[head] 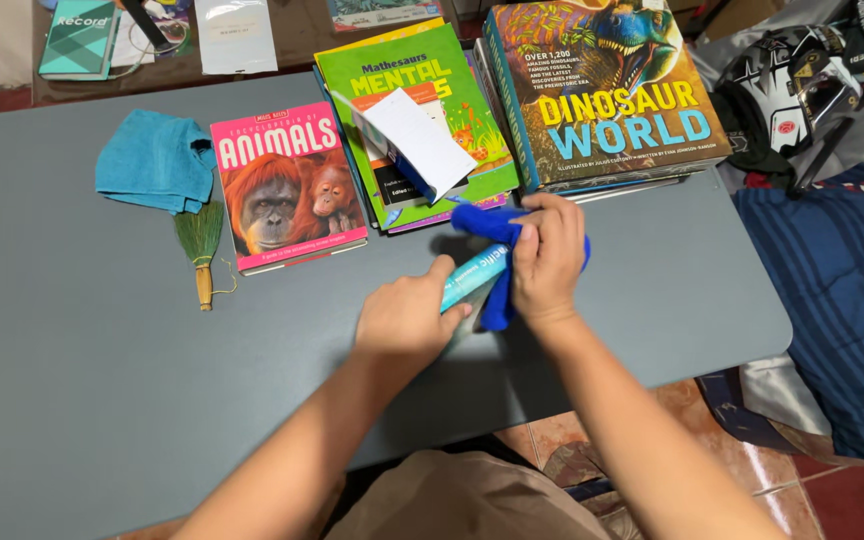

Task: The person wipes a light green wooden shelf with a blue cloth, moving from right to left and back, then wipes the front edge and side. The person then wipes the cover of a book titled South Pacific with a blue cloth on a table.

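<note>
- The left hand [407, 318] closes around the lower end of a thin teal book [474, 277], thumb on top, holding it tilted so its edge faces up and the other hand can work along it.
- The right hand [547, 255] presses a dark blue cloth [495, 225] against the upper end of that book, fingers curled over the cloth; the fabric wraps both sides of the book and a tail hangs below the palm.
- The teal book sits just in front of the pink animal book [289, 190], to its right, lifted slightly off the grey table [82, 370].
- Right of the animal book lies a green maths workbook [422, 100] on a small stack, with an open white booklet [412, 140] on top.
- Further right from the animal book, a large dinosaur book [607, 90] tops another stack.
- Left of the animal book rests a folded light-blue cloth [155, 160], and just below that cloth a small hand broom [200, 245], both within reach but apart from the hands.
</note>
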